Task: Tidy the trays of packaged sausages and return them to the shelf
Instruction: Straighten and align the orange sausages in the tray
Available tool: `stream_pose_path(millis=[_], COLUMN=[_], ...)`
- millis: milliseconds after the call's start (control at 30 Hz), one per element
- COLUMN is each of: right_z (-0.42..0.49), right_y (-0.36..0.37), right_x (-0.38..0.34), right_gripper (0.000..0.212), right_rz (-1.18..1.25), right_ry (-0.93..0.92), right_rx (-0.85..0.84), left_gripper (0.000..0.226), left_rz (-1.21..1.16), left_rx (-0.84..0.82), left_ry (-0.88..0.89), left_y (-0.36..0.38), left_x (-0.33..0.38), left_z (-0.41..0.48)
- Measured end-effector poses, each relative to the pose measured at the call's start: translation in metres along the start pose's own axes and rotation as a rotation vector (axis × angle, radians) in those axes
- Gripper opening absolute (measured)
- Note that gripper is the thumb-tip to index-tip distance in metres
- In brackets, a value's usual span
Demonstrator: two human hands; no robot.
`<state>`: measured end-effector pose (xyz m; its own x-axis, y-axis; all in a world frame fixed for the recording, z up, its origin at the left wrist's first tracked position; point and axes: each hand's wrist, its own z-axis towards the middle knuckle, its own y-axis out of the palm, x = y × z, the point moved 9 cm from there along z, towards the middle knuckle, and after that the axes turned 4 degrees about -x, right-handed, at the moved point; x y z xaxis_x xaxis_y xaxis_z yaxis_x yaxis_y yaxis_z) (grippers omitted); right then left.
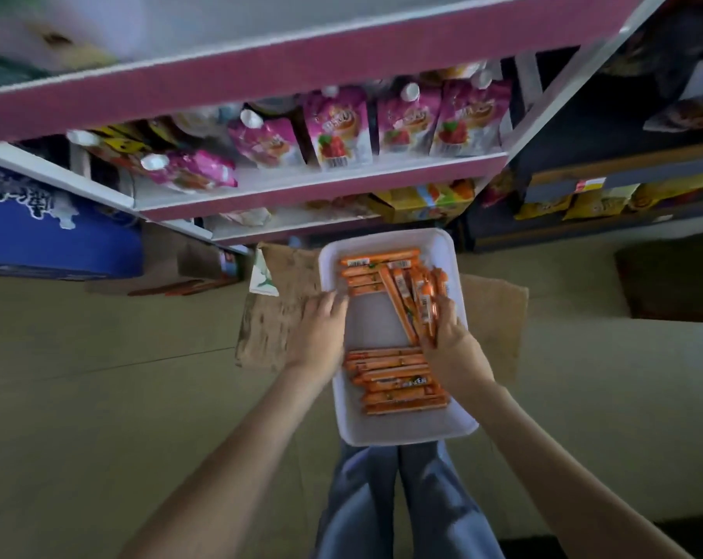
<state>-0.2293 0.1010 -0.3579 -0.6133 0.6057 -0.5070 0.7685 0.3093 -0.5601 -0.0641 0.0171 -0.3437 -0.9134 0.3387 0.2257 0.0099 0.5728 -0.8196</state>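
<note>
While the head camera looked down, the white tray [407, 437] lay lengthwise in front of the person, off the shelf. Its near end sat above the jeans-clad legs [382, 498] and its far end over a cardboard sheet [277, 316] on the floor. What carried the tray could not be determined.

Tray contents:
- The far sausage row [372, 272] lay crosswise at the far end of the tray.
- The near sausage row [398, 383] lay crosswise at the near end of the tray, stacked roughly parallel.
- The slanted sausage bundle [412, 298] ran lengthwise and askew along the right side of the tray, overlapping the far sausage row.
- A bare strip of tray floor separated the two rows.

Hand state:
- The left hand [321, 328] lay over the left rim of the tray with its fingers extended. The fingertips [339, 298] reached the nearest packet of the far sausage row. It gripped nothing.
- The right hand [450, 332] was inside the right side of the tray with its fingers curled around the near end of the slanted sausage bundle.

Surroundings:
- The pink-edged shelf [321, 183] stood beyond the far end of the tray and carried pink spouted pouches [337, 131].
- Yellow boxes [426, 203] occupied the tier below, closer to the tray.
- A blue carton [51, 236] stood well to the left of the tray.
</note>
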Motion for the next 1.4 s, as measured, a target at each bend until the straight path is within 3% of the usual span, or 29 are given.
stream_pose_path(millis=[100, 233, 367, 433, 600, 700, 800, 900, 1100, 1200, 1267, 1333, 1400], right_z=[0.025, 0.042, 0.044, 0.047, 0.055, 0.056, 0.055, 0.060, 0.066, 0.055, 0.037, 0.012, -0.016], right_y=[0.011, 0.024, 0.043, 0.055, 0.072, 0.068, 0.060, 0.061, 0.066, 0.050, 0.028, -0.005, -0.048], right_x=[0.014, 0.016, 0.000, 0.000, 0.004, 0.008, 0.012, 0.017, 0.017, 0.000, -0.024, -0.048, -0.063], right_gripper=[0.064, 0.070, 0.073, 0.073, 0.072, 0.072, 0.078, 0.084, 0.072, 0.071, 0.068, 0.052, 0.034], right_rz=[-0.067, -0.259, -0.378, -0.457, -0.621, -0.617, -0.561, -0.532, -0.531, -0.277, 0.036, 0.312, 0.407], right_ry=[0.051, 0.043, -0.204, -0.253, -0.272, -0.261, -0.221, -0.185, -0.129, -0.154, -0.231, -0.275, -0.285], right_rx=[0.062, 0.161, 0.371, 0.365, 0.271, 0.298, 0.335, 0.294, 0.125, 0.056, 0.020, -0.013, 0.063], left_gripper=[0.051, 0.037, 0.044, 0.056, 0.034, 0.029, 0.016, 0.029, 0.029, 0.020, 0.018, 0.012, 0.008], left_rz=[0.417, 0.631, 0.643, 0.666, 0.619, 0.468, 0.347, 0.093, -0.413, -0.607, -0.815, -1.119, -1.390], left_rx=[0.076, 0.091, -0.003, -0.059, -0.100, -0.023, 0.219, 0.345, 0.497, 0.530, 0.458, 0.361, 0.343], left_ry=[0.114, 0.157, 0.050, 0.008, 0.052, 0.044, 0.101, 0.149, -0.039, -0.085, -0.090, -0.107, -0.135], left_y=[0.030, 0.059, 0.069, 0.069, 0.075, 0.064, 0.032, 0.018, -0.021, -0.041, -0.050, -0.062, -0.084], left_x=[0.003, 0.021, 0.027, 0.025, 0.024, 0.025, 0.029, 0.020, -0.022, -0.023, -0.020, -0.015, -0.009], left_z=[0.026, 0.053, 0.062, 0.065, 0.076, 0.065, 0.041, 0.014, -0.028, -0.043, -0.046, -0.048, -0.053])
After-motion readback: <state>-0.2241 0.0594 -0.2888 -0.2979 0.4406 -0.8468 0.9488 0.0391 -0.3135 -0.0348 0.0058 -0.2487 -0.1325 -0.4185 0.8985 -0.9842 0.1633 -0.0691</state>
